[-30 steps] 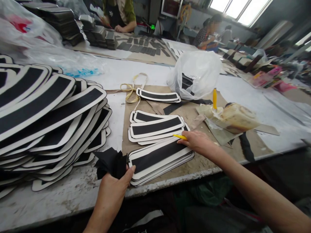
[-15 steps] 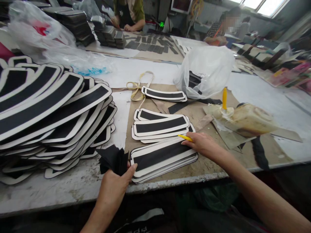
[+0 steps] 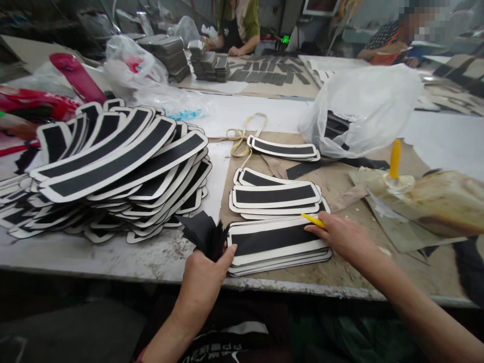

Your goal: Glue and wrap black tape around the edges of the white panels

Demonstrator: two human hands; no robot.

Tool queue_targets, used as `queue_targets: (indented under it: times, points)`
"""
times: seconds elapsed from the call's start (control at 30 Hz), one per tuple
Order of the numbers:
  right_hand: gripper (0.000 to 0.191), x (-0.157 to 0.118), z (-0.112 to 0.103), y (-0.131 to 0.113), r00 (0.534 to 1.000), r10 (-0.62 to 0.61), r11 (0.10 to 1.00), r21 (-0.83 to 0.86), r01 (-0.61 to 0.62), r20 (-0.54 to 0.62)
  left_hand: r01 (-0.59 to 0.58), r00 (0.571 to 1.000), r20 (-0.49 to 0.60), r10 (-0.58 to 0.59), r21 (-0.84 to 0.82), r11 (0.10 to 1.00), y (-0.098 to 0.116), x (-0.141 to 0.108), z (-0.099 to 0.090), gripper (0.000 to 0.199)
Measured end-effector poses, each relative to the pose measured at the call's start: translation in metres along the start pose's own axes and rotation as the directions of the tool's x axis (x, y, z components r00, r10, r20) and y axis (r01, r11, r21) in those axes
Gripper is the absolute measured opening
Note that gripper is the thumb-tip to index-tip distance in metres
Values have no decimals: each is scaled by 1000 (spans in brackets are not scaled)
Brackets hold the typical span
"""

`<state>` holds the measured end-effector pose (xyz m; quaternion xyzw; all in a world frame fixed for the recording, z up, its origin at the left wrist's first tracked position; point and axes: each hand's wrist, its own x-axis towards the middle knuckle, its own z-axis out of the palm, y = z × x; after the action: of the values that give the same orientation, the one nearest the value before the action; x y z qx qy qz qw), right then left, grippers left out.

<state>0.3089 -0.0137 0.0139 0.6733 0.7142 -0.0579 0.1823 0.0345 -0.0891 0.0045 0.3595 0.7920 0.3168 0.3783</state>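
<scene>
My left hand (image 3: 206, 276) is closed around a bundle of thin black pieces (image 3: 204, 233), their loose ends fanned out. Its thumb rests on the left end of a stack of white-bordered black strips (image 3: 274, 242) near the table's front edge. At the stack's right end, my right hand (image 3: 342, 234) grips a slim yellow pointed tool (image 3: 313, 220), with fingertips touching the top strip. Just behind lie more bordered strips (image 3: 276, 195), overlapping each other. A smaller curved group (image 3: 283, 147) sits farther back, beside a yellowish tie (image 3: 239, 141).
A large leaning pile of bordered strips (image 3: 113, 164) covers the left. At right are a clear plastic bag (image 3: 363, 111) with dark pieces inside and a smeared, yellowish container (image 3: 434, 196) with an upright yellow handle (image 3: 394, 159). Two people are across the tables.
The view has swung left, so everything sits farther right and more of the left pile shows. Both hands keep their holds at the two ends of the front stack.
</scene>
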Motion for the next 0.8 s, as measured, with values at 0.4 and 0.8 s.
queue_targets:
  times: [0.4, 0.8]
  points:
    - [33, 3, 13, 5, 999, 2, 997, 80, 1, -40, -206, 970, -138, 201, -26, 978, 8, -9, 5, 36]
    - [28, 1, 13, 5, 995, -39, 994, 98, 48, -92, -158, 985, -60, 162, 71, 985, 15, -8, 1, 38]
